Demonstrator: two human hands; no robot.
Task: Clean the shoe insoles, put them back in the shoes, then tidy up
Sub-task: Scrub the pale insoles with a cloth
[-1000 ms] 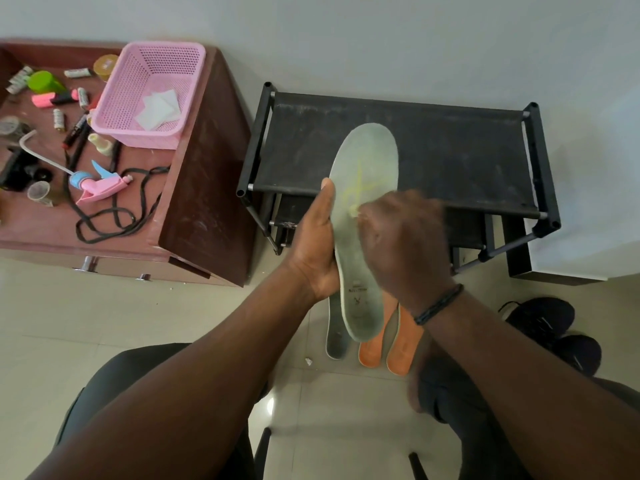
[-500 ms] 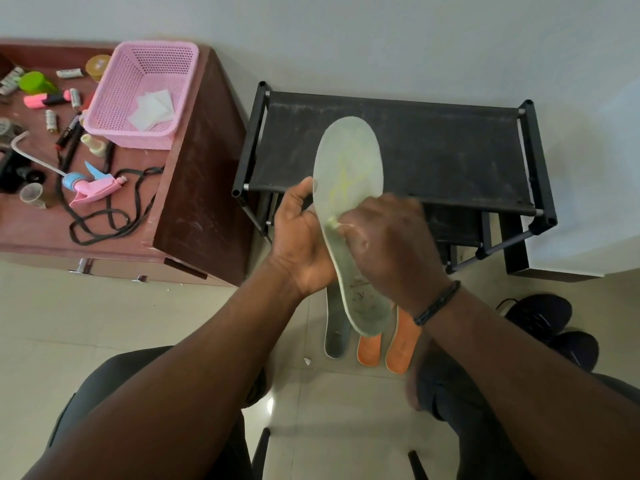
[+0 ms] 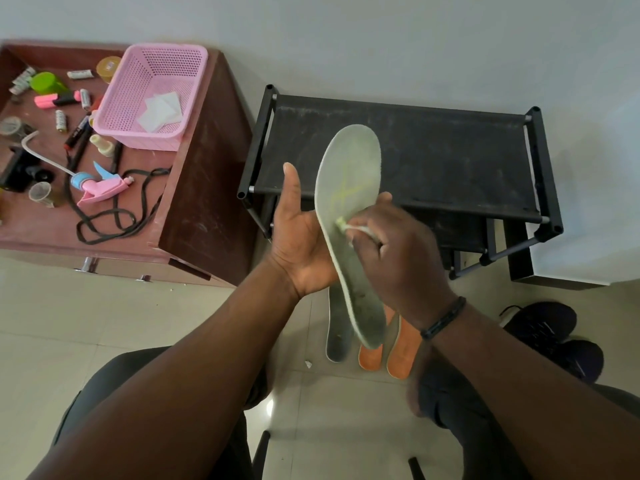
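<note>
I hold a pale green insole (image 3: 349,174) upright in front of the black shoe rack. My left hand (image 3: 299,237) supports it from behind, with the thumb lifted off the left edge and a fingertip wrapped round the right edge. My right hand (image 3: 398,251) pinches a small whitish wipe (image 3: 346,226) and presses it on the insole's middle. On the floor below lie a grey insole (image 3: 336,330) and two orange insoles (image 3: 401,355). A pair of black shoes (image 3: 554,337) sits on the floor at the right.
The black shoe rack (image 3: 433,157) stands against the wall. At the left, a brown cabinet (image 3: 204,188) carries a pink basket (image 3: 152,95) with white wipes, a pink spray head (image 3: 100,190), a black cord, markers and small bottles. My knees frame the tiled floor below.
My right hand rubbed the wipe down along the insole. The left thumb, earlier pressed on the insole's edge, has lifted away, and the insole has tilted slightly.
</note>
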